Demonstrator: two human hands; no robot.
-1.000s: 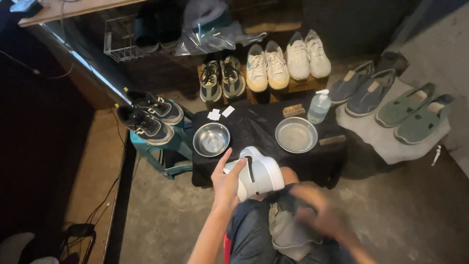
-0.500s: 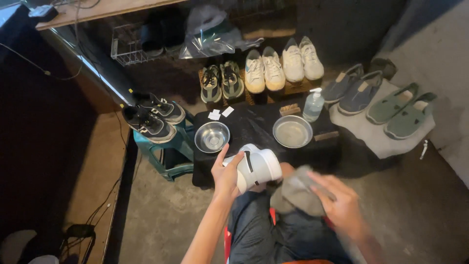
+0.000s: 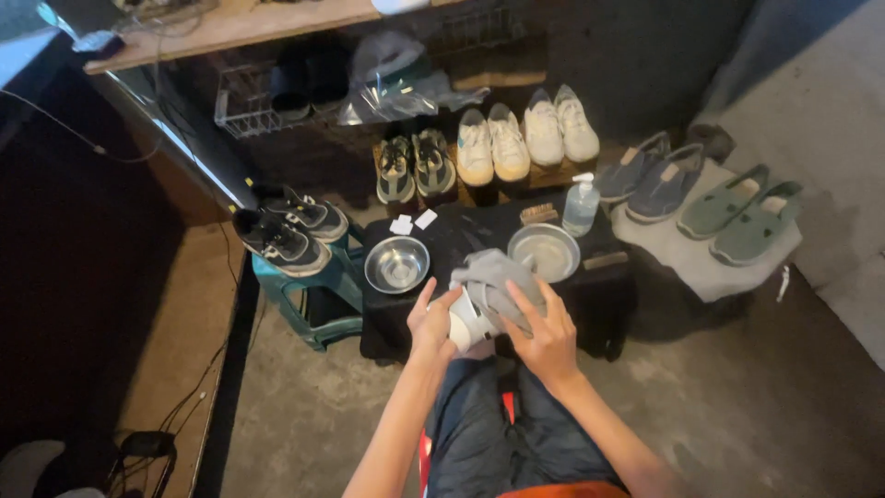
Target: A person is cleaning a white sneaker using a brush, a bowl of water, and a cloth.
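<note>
Showing white sneaker (image 3: 466, 323) w/ dark stripe, half under grey cloth (image 3: 490, 275).

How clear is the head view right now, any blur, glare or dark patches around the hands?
Head view: the left hand and right hand look sharp, pressing a grey cloth on the white shoe; glare glints off the two steel bowls and the plastic bag; the left side and the far wall sink into deep shadow; the edges bow slightly with wide-angle distortion.

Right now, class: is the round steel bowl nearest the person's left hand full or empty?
Empty, as far as shows: the steel bowl on the black table shows only bare shiny metal inside; a thin film of clear liquid cannot be ruled out.
</note>
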